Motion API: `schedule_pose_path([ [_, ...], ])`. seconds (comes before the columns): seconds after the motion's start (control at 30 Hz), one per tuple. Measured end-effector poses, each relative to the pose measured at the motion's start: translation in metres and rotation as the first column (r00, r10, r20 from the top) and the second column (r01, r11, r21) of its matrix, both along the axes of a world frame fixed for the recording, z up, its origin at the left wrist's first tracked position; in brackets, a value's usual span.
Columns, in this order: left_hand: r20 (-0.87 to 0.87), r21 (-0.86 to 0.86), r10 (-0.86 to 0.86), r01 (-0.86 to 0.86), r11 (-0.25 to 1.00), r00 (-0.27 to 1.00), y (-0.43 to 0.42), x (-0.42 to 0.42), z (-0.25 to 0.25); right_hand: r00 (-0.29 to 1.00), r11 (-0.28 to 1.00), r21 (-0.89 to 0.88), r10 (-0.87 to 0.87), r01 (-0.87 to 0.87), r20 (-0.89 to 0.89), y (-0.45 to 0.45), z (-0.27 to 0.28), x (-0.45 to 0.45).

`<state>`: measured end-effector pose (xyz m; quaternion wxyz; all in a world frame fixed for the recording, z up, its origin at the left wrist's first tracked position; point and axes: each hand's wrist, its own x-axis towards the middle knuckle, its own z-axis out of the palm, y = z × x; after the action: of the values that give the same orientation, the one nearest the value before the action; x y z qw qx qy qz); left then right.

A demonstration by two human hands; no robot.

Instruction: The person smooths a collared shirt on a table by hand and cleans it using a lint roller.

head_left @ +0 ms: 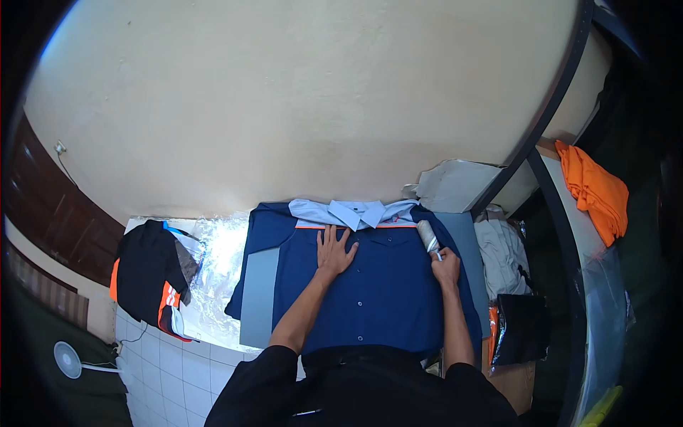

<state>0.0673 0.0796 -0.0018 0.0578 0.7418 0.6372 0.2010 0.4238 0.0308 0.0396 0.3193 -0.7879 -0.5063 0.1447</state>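
In the head view, a navy button-up work shirt (384, 285) with a pale blue-grey collar and yoke and thin orange piping lies front up on a grey board (259, 290), which shows on both sides of it. The collar points toward the wall (306, 107) beyond the shirt, and the hem reaches the person's black-clad waist.

The left hand (335, 250) lies palm down on the shirt's upper chest, fingers spread, holding nothing. The right hand (445, 267) is closed around the handle of a lint roller (427, 236), whose pale cylinder is at the shirt's upper right, by the sleeve; whether it presses on the fabric I cannot tell.

Left of the shirt, crinkled clear plastic (217, 263) covers part of the white tabletop (213, 333), and farther left is a heap of black garments (146, 274) with orange trim. Right of the shirt are light grey clothes (501, 249) and, nearer the person, a plastic-wrapped black garment (523, 327). Farther right of the shirt rests folded orange cloth (594, 192).
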Motion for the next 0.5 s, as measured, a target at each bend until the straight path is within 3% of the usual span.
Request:
schedule_pose_path([
  [0.13, -0.028, -0.063, 0.007, -0.009, 0.998, 1.0, 0.003, 0.001, 0.005, 0.997, 0.999, 0.023, -0.045, 0.046, -0.062, 0.014, 0.001, 0.021],
  [0.23, -0.035, -0.222, 0.053, -0.06, 0.973, 0.998, 0.012, 0.007, 0.015, 0.99, 0.991, 0.055, -0.116, 0.12, -0.078, 0.024, 0.002, 0.028],
  [0.33, -0.011, -0.188, 0.052, -0.053, 0.981, 0.999, 0.016, 0.007, 0.013, 0.994, 0.995, 0.077, 0.066, -0.06, -0.083, 0.005, 0.021, 0.005],
  [0.4, -0.023, -0.203, 0.057, -0.061, 0.977, 0.998, 0.016, 0.009, 0.017, 0.984, 0.984, -0.018, 0.176, -0.176, 0.019, -0.002, 0.024, -0.014],
  [0.5, -0.056, -0.249, 0.091, -0.102, 0.963, 0.994, 0.016, 0.015, 0.025, 0.985, 0.981, -0.093, 0.172, -0.17, 0.018, -0.005, 0.031, -0.041],
])
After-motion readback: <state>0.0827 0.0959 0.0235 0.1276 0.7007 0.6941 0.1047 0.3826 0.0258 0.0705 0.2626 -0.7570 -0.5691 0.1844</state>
